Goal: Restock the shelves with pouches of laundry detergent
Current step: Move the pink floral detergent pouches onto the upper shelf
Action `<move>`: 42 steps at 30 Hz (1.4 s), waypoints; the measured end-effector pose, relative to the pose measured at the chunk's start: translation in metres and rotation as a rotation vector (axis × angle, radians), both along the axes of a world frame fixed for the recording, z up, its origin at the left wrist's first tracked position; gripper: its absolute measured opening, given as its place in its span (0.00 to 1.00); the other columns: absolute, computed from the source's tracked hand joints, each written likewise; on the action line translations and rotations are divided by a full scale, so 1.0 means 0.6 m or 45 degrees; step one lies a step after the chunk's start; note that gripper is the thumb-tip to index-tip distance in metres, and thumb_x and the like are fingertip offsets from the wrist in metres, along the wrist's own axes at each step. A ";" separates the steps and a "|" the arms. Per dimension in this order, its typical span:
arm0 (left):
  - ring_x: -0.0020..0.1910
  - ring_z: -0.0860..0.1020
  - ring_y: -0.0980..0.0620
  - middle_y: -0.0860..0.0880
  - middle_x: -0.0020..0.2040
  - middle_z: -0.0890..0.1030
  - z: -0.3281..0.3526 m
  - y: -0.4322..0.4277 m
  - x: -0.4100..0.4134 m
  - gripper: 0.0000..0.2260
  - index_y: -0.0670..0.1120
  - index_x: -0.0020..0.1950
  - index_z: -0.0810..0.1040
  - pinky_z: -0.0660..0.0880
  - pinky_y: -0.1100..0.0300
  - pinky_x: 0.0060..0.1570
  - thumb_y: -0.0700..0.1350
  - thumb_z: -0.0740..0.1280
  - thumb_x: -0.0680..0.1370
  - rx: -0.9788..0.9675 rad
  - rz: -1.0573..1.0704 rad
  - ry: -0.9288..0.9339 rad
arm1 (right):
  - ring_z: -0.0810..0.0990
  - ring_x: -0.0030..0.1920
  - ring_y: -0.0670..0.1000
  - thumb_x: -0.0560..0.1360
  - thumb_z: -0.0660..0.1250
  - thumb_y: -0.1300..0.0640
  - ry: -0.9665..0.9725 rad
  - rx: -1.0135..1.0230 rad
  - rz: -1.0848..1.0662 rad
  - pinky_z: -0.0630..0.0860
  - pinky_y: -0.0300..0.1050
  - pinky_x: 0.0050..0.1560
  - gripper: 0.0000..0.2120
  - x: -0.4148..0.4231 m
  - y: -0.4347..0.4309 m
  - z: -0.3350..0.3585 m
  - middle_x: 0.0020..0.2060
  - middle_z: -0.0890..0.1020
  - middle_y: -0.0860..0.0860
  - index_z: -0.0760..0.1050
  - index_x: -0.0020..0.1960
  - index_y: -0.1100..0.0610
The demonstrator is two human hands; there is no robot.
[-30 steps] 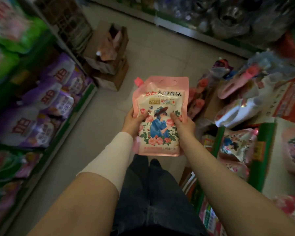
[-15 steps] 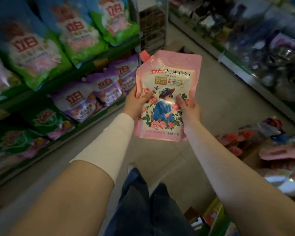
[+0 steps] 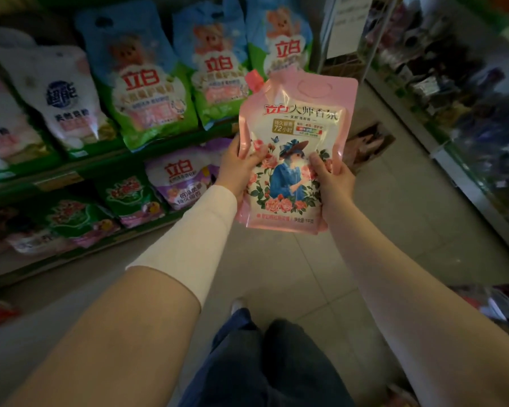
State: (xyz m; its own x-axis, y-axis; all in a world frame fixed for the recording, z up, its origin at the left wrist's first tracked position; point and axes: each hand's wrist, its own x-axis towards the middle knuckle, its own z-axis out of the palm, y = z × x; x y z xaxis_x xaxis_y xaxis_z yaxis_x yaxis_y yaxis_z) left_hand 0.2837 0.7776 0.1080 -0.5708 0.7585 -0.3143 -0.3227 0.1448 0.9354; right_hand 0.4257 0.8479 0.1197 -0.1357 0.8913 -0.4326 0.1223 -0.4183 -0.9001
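The person stands in a dim shop aisle holding a glossy pink plastic pouch of laundry detergent (image 3: 297, 118) upright in front of them, in the air, between the two hands and clear of any shelf. The pouch has a pink screw cap (image 3: 254, 77) at its upper left corner and a print of roses around a figure in a blue dress and hat.

The left hand (image 3: 238, 171) grips the pouch's left edge, its thumb lying across the front. The right hand (image 3: 334, 180) grips the lower right side the same way, the thumb on the print and the fingers curled behind. A cream fabric sleeve (image 3: 194, 227) covers the left forearm.

To the left runs a green metal shelf (image 3: 100, 168). On its upper tier stand tall blue-and-green bags printed with a bear (image 3: 147, 92) and a white bag with a blue round logo (image 3: 68, 104) — below them lie purple bags (image 3: 180, 177) and dark green ones. The pouch is near the right end of this shelving but apart from it. Pale floor tiles (image 3: 276, 274) lie underfoot — the shelving to the right is too blurred to make out.
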 end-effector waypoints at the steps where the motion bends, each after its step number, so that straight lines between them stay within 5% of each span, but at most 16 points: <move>1: 0.53 0.81 0.46 0.43 0.59 0.80 0.000 0.004 -0.006 0.23 0.44 0.69 0.69 0.79 0.50 0.52 0.40 0.68 0.76 -0.001 0.007 -0.009 | 0.80 0.35 0.44 0.71 0.72 0.52 -0.003 -0.002 -0.001 0.76 0.37 0.32 0.11 -0.007 0.005 -0.002 0.37 0.80 0.47 0.73 0.50 0.54; 7: 0.55 0.80 0.46 0.44 0.58 0.80 -0.014 0.027 -0.040 0.21 0.46 0.67 0.70 0.78 0.47 0.55 0.39 0.68 0.76 0.008 0.097 -0.069 | 0.80 0.34 0.43 0.72 0.71 0.53 -0.016 0.029 0.117 0.75 0.35 0.30 0.11 -0.051 0.049 -0.012 0.37 0.80 0.46 0.73 0.51 0.55; 14: 0.54 0.81 0.48 0.46 0.57 0.81 0.018 0.082 -0.095 0.19 0.45 0.67 0.71 0.79 0.50 0.53 0.41 0.68 0.76 0.024 0.258 -0.016 | 0.83 0.41 0.49 0.71 0.72 0.53 0.032 0.058 0.281 0.80 0.45 0.43 0.10 -0.126 0.135 0.005 0.42 0.82 0.50 0.74 0.49 0.53; 20: 0.55 0.80 0.51 0.48 0.57 0.81 0.072 0.130 -0.157 0.19 0.46 0.67 0.72 0.78 0.52 0.54 0.40 0.68 0.76 0.134 0.370 0.091 | 0.81 0.39 0.45 0.72 0.71 0.54 0.100 0.192 0.382 0.77 0.36 0.35 0.12 -0.205 0.203 0.056 0.40 0.81 0.48 0.75 0.52 0.55; 31: 0.51 0.83 0.51 0.48 0.54 0.83 0.183 0.129 -0.290 0.19 0.47 0.67 0.71 0.80 0.53 0.48 0.39 0.67 0.77 0.326 0.515 0.156 | 0.82 0.47 0.53 0.68 0.73 0.47 0.151 0.371 0.538 0.79 0.52 0.51 0.22 -0.366 0.228 0.156 0.45 0.82 0.50 0.74 0.58 0.56; 39: 0.45 0.84 0.51 0.48 0.50 0.84 0.268 0.140 -0.391 0.17 0.47 0.65 0.73 0.81 0.56 0.42 0.39 0.67 0.77 0.394 0.490 0.194 | 0.81 0.44 0.50 0.71 0.70 0.48 0.145 0.450 0.563 0.77 0.41 0.43 0.18 -0.467 0.241 0.239 0.43 0.81 0.50 0.74 0.56 0.57; 42: 0.42 0.84 0.52 0.48 0.48 0.84 0.298 0.165 -0.415 0.16 0.47 0.64 0.73 0.80 0.60 0.38 0.39 0.67 0.77 0.396 0.487 0.201 | 0.82 0.50 0.57 0.69 0.73 0.48 0.139 0.441 0.550 0.77 0.54 0.56 0.15 -0.494 0.268 0.268 0.45 0.82 0.53 0.75 0.49 0.56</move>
